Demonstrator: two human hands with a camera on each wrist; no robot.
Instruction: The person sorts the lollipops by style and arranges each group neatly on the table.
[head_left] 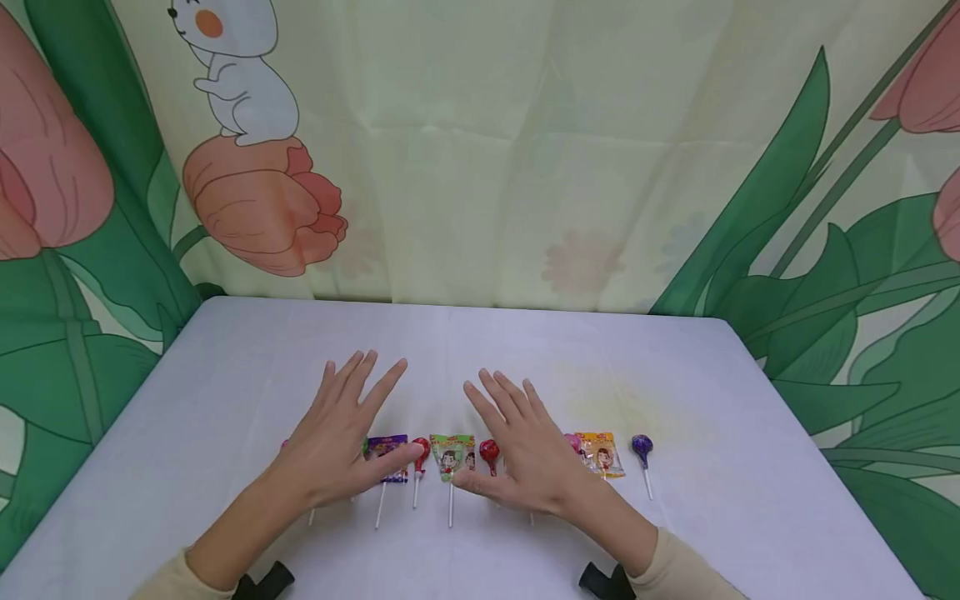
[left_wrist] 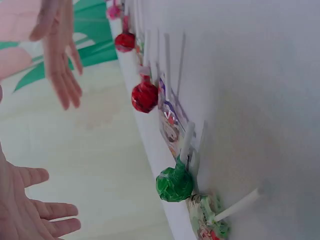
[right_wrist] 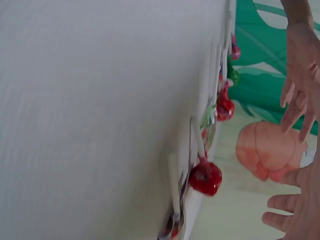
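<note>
Both hands hover over a row of wrapped lollipops, palms down and fingers spread, holding nothing. My left hand (head_left: 337, 450) covers the row's left part, its thumb tip overlapping a red lollipop (head_left: 422, 454) beside a flat purple-wrapped one (head_left: 390, 448). Opposite it, my right hand (head_left: 528, 454) hides lollipops between a red one (head_left: 489, 452) and an orange-wrapped flat one (head_left: 602, 454). A green-wrapped flat lollipop (head_left: 448, 452) lies between the thumbs. At the right end is a dark purple ball lollipop (head_left: 642, 446). The left wrist view shows a green ball lollipop (left_wrist: 175, 185).
The lollipops lie on a white-covered table (head_left: 450, 358), sticks toward me. Behind it hangs a curtain (head_left: 480, 167) printed with tulips, leaves and a white animal. A black wrist-camera mount (head_left: 264, 581) shows at the left wrist, another black mount (head_left: 606, 581) at the right.
</note>
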